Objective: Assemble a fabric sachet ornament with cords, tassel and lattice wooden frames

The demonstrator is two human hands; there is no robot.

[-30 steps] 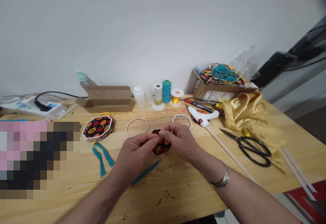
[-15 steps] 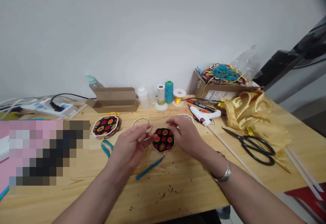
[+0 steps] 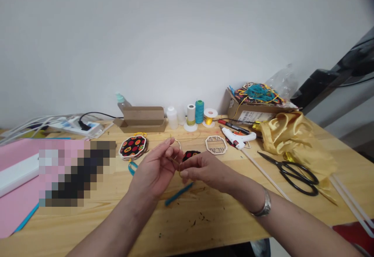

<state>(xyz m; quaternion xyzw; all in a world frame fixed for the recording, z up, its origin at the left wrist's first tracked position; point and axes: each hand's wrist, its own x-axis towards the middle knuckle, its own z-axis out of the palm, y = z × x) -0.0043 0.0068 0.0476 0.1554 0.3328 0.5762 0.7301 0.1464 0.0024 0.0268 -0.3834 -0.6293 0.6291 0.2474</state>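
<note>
Pinched between the fingertips of my left hand [image 3: 157,165] is a thin yellowish cord [image 3: 175,162]. My right hand [image 3: 209,171] closes thumb and forefinger on the same cord, close to the left fingers. Partly hidden behind my right hand lies a black fabric ornament [image 3: 191,155] with red and orange patterns. Its teal tassel [image 3: 179,194] reaches down-left across the wood. Just behind my left fingertips, a pale ring [image 3: 179,145] shows only in part. To the right of the ornament rests a cut-out wooden lattice frame [image 3: 208,145].
Finished-looking ornaments [image 3: 133,147] are stacked at left, before an open cardboard box [image 3: 143,117]. Thread spools [image 3: 199,111] stand by the wall. A white glue gun [image 3: 239,137], black scissors [image 3: 292,173], gold cloth [image 3: 295,136] and a filled carton [image 3: 251,113] occupy the right.
My right hand has moved down and toward the left, joining my left hand at the cord. It uncovers the lattice frame and now covers much of the ornament. The view has shifted slightly.
</note>
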